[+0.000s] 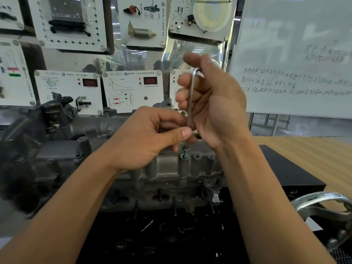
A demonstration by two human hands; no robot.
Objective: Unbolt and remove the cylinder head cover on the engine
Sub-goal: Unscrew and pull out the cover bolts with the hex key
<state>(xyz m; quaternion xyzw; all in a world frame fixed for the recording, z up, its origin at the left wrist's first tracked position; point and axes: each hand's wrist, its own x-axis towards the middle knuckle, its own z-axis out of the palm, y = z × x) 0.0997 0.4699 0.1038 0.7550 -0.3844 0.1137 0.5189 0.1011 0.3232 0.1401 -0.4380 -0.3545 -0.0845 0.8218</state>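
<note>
VW-badged panels (133, 90) behind, left hand (144, 138) and right hand (215, 103) grip one hex key (191, 100).

My left hand (144, 141) and right hand (219, 107) are bare. Both arms are uncovered too: the left forearm (62, 210) from 7 o'clock, the right forearm (266, 206) from 5 o'clock, skin right to the frame's edge. My left thumbnail (186, 133) is short and plain.

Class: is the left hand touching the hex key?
Touching. The head view shows the left hand pinching the lower shaft of the hex key, above the bolt.
</note>
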